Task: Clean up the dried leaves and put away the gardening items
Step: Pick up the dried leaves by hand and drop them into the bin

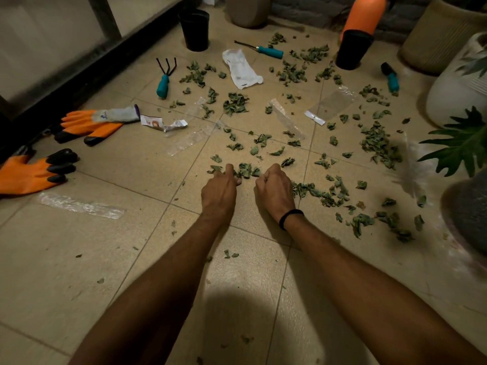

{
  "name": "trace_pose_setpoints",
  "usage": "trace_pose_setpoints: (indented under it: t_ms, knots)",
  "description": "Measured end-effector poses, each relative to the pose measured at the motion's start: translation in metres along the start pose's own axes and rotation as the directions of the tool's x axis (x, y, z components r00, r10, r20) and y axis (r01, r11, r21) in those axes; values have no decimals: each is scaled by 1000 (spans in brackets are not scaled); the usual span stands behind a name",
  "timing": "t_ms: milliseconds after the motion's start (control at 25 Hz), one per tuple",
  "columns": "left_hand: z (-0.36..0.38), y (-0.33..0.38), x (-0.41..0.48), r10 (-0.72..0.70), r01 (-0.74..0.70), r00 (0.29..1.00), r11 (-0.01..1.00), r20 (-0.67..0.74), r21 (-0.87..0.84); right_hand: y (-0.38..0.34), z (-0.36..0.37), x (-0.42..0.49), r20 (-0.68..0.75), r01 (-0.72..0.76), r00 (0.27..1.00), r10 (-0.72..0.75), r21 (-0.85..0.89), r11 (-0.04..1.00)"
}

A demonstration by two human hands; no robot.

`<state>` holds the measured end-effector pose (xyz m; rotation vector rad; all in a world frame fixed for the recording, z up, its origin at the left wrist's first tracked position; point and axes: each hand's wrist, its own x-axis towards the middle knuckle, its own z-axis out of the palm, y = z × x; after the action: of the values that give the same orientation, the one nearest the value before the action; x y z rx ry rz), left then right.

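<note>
Dried green leaves lie scattered over the tiled floor (105, 259), thickest at the right (379, 143). A small clump of dried leaves (247, 169) sits between my hands. My left hand (220, 191) curls its fingers onto the clump's left side. My right hand (275, 189), a black band on its wrist, is curled like a fist against the clump's right side. Its fingertips are hidden. Further away lie a teal-handled hand rake (163, 83), a teal-handled weeder (266, 50), a third teal tool (391, 77) and two orange gloves (87, 125) (34, 172).
Two black pots (195, 29) (351, 48) and an orange spray bottle (365, 13) stand at the back. A white wrapper (241, 68), several clear plastic bags (330, 104) (79, 205) and a paper scrap (162, 123) lie about. Large planters (456, 83) and a plant (458, 146) crowd the right.
</note>
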<state>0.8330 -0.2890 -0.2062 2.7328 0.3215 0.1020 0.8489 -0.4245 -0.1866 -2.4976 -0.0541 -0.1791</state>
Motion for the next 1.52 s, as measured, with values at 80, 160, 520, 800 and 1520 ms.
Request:
trace_pose_setpoints:
  t_ms: [80,160,520,800,1520]
  knots:
    - [0,3,-1,12,-12,1000,1000,-3,16,-2,-4,8,58,8,998,-10,37,999]
    - [0,4,-4,-12,11,1000,998,-14,-65,-4,-1,15,190,23,982,-21,-6,1000]
    - [-34,-23,-16,-212,195,976,711,59,-676,-20,-3,-7,144,-227,969,199,212,951]
    - [-146,-65,-65,-470,316,830,-49,302,-947,-125,-16,-52,491,-435,864,110,617,656]
    - [-434,-342,-471,-952,-324,303,-57,-46,-944,-537,40,-418,859,-638,185,-478,475,606]
